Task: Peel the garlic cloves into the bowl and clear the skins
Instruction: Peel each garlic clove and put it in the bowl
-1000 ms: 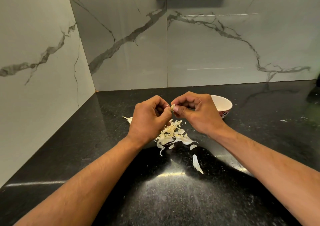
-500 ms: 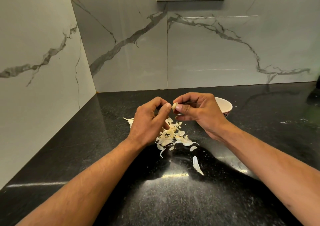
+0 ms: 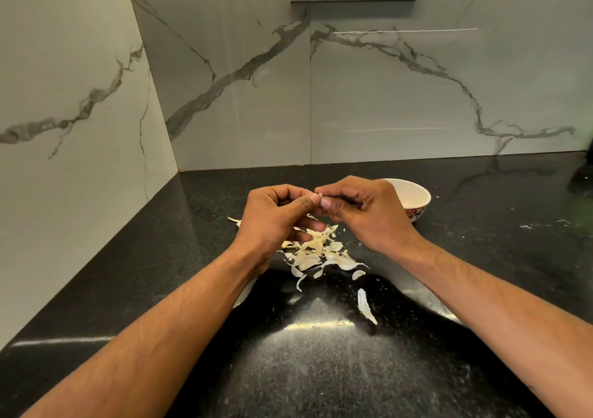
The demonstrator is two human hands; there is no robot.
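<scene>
The left hand (image 3: 272, 222) and the right hand (image 3: 365, 215) meet fingertip to fingertip above the counter, both with fingers curled, pinching one small garlic clove (image 3: 318, 197) between them; only a pale sliver of it shows, so how much skin clings to it cannot be told. Directly below the hands, towards 6 o'clock, lies the heap of skins (image 3: 316, 251) on the black counter (image 3: 321, 369), with one long stray skin (image 3: 365, 305) lying apart at about 5 o'clock from the heap. The bowl (image 3: 415, 198) sits at 3 o'clock from the right hand, half hidden behind its knuckles, its contents out of sight.

The clove is tiny and held only by fingertips, so a hard tug at the skin could likely flick it down among the peelings or off the counter. The papery skins are light; a sweep of a forearm may scatter them further.

Count: two hands, one clove in view, one bowl, one heap of skins too many to number, one stray skin set apart
</scene>
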